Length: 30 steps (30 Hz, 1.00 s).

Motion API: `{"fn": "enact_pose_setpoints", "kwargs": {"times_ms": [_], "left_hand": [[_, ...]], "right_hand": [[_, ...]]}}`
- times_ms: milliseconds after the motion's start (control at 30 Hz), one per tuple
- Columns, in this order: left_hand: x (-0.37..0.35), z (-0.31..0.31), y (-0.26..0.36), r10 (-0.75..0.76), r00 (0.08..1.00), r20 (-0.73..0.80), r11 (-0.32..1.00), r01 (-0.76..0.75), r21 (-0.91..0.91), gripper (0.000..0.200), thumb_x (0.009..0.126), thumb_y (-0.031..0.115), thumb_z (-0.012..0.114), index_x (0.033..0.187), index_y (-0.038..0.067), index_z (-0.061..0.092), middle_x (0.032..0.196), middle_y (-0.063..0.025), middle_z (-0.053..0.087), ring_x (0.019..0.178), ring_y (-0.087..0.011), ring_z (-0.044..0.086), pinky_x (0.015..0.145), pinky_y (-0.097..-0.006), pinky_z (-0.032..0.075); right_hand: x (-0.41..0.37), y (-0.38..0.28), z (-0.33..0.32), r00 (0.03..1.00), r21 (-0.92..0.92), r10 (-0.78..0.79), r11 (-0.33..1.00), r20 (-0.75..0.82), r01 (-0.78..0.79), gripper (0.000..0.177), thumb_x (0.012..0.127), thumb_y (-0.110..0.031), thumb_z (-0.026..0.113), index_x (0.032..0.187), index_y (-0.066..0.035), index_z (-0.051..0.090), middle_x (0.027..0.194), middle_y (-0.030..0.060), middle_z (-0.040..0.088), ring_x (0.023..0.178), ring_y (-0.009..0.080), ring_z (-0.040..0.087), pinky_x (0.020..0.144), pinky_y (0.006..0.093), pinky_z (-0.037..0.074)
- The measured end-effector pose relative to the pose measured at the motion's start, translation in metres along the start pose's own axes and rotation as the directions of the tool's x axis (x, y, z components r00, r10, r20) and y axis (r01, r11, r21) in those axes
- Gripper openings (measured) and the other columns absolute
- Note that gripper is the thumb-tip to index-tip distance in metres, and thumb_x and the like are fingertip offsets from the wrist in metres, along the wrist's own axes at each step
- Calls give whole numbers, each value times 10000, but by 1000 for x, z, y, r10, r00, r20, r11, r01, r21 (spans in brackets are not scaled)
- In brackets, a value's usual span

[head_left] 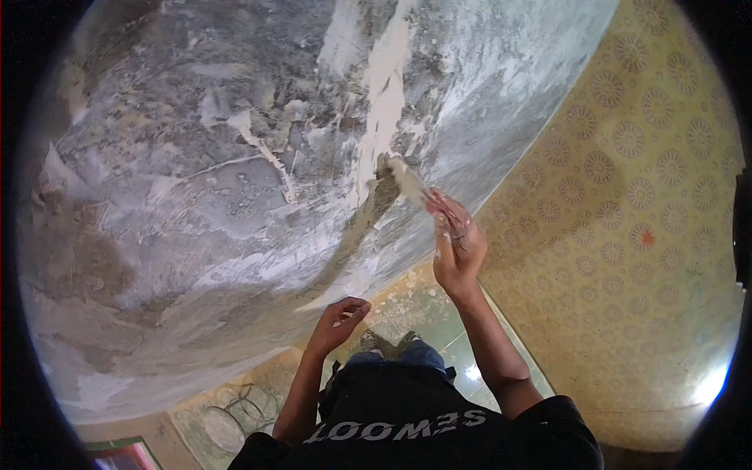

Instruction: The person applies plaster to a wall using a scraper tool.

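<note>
My right hand [458, 239] is closed round a putty knife [408, 182] smeared with pale plaster. The blade's far end meets the rough grey wall [235, 196], beside the lower part of a vertical white plaster strip [384, 94]. White plaster smears mark the fingers of that hand. Lower and to the left, my left hand [338, 325] hangs near the wall's lower edge with its fingers curled and a gap between thumb and fingers; nothing shows in it.
A yellow wall [619, 235] with round flower patterns stands on the right. Below are the speckled floor [423, 313], my shoes [372, 341] and a coil of cable [243, 411] at the lower left. A red-framed object [125, 456] shows at the bottom left.
</note>
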State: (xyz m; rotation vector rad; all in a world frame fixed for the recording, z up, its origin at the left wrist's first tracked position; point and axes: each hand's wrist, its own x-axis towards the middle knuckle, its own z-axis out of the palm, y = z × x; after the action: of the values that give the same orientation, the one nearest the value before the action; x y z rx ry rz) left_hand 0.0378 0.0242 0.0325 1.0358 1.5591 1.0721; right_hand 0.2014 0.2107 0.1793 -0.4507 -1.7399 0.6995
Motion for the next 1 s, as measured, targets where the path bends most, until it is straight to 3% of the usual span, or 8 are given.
{"fn": "enact_pose_setpoints", "kwargs": {"times_ms": [100,200,300,567,767,833,867,1000], "left_hand": [[-11,-4,-11,48,995,-93,994,-57,-96,302,980,321,667,1090,44,716,971,-39,726,905,-119,650,792,-292,500],[-17,0,-15,28,985,-168,996,-42,-78,299,981,317,666,1088,42,714,958,-31,725,896,-110,650,775,-289,499],[-33,10,-9,-23,968,-251,999,14,-36,300,983,319,664,1080,39,714,947,-23,725,890,-105,650,759,-288,497],[-67,30,-3,-58,909,-412,998,58,-13,285,976,280,675,1091,20,699,987,-52,724,944,-132,669,776,-278,500],[-72,34,-7,-147,873,-464,989,127,-75,283,973,263,677,1098,10,702,993,-54,727,956,-132,669,793,-297,508],[-70,35,1,-87,871,-483,996,86,-25,289,971,256,680,1101,-1,702,989,-67,728,957,-132,670,803,-299,511],[-68,35,3,-89,871,-483,996,87,-26,289,971,256,680,1101,-1,702,989,-67,728,957,-132,670,803,-299,511],[-62,31,15,-57,849,-526,998,30,-60,306,983,269,661,1099,-11,699,985,-75,727,943,-155,669,814,-314,514]], "right_hand": [[6,-2,12,959,-89,-280,955,44,283,371,917,38,578,1272,-51,641,1338,193,623,1189,374,624,974,404,490],[-3,11,25,913,-155,-389,901,124,405,486,854,57,602,1315,-93,635,1403,173,584,1282,390,555,1019,449,439],[-16,18,34,911,-175,-350,904,217,389,474,885,91,569,1323,-81,623,1450,198,534,1323,443,501,1087,498,397],[-68,78,43,906,-262,-300,887,299,380,595,778,31,620,1320,-212,662,1516,75,493,1416,353,404,1081,517,301],[-69,62,15,940,-35,-284,955,188,296,415,930,23,550,1317,-95,643,1399,155,596,1284,345,564,1007,454,409],[-60,44,6,964,326,241,908,110,-264,302,1002,0,510,1284,13,615,1334,202,627,1192,293,629,932,393,504],[-46,37,5,938,549,346,779,27,-303,259,1017,-35,539,1244,78,591,1251,190,661,1113,218,652,903,338,542],[-31,100,-12,942,509,333,804,42,-307,250,988,-30,597,1215,75,601,1170,145,687,1055,173,658,919,326,535]]}}
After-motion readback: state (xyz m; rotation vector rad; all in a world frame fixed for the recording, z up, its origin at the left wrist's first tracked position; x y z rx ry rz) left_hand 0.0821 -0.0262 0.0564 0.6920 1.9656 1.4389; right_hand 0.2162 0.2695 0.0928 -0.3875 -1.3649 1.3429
